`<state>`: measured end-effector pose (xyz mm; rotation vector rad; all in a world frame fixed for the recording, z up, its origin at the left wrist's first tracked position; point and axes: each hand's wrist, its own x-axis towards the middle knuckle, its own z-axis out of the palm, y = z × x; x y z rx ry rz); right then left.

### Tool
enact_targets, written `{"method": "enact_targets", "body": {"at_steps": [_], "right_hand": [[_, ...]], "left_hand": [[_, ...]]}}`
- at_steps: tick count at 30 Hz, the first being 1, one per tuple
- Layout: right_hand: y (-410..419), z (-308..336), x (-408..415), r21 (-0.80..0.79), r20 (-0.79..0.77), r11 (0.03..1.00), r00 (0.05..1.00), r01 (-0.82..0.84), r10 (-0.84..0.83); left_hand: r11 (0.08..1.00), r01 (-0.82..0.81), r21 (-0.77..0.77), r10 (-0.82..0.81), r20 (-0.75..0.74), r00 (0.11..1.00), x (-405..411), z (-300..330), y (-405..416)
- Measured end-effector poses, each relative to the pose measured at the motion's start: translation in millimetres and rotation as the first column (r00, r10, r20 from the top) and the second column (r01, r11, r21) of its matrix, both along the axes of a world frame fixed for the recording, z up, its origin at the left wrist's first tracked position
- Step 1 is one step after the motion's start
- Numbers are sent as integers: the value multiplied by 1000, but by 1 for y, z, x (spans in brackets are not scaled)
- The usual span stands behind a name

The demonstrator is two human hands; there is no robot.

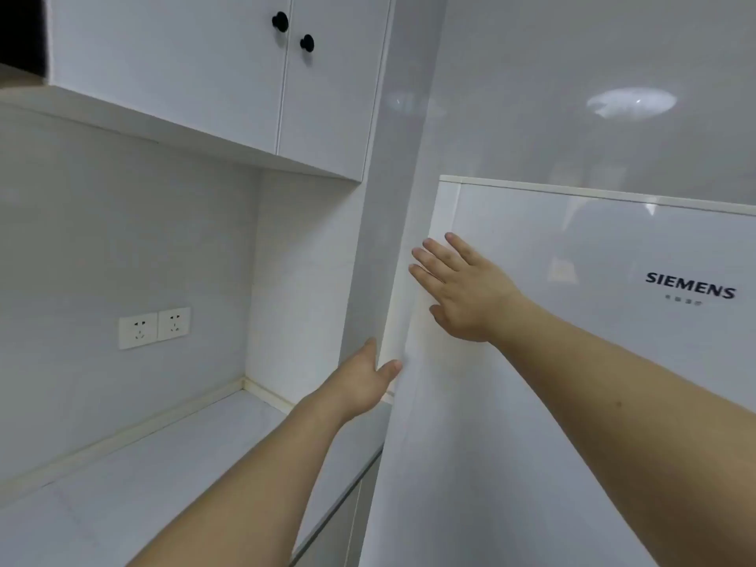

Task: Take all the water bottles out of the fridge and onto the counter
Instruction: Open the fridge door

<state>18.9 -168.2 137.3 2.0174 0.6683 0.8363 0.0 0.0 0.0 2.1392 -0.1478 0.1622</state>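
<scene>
Glossy white fridge (pixel 572 362), door closed, tall axis upright, just right of the table's (pixel 143 464) far right corner; no water bottles visible, presumably inside. Right hand (pixel 462 288) flat, fingers straight, pressed near the door's upper left edge. Left hand (pixel 364 378) lower, relaxed, fingertips at the same edge, nearer the seam.

Both forearms extend forward, bare. Left hand (pixel 362 380): fingers straight, thumb uppermost, fingertips out of sight. Right hand (pixel 462 286): higher, palm forward, fingers straight and slightly spread.
</scene>
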Motion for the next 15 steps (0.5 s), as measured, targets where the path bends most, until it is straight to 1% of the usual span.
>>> {"method": "enact_targets", "body": {"at_steps": [2,6,11,15], "right_hand": [[2,1,7,-2,4,1000,1000,7,-7],[1,-6,26,-4,19,997,997,-77,77],[0,-8,40,-37,62,995,994,-91,93],[-3,-10,48,-37,123,984,977,-173,176]], "left_hand": [[1000,9,-14,-8,20,1000,9,0,-6],[999,42,-21,-42,6,999,21,0,-17],[994,51,-93,-51,4,999,39,-3,-21],[985,79,-155,-79,8,997,47,-6,-28]]}}
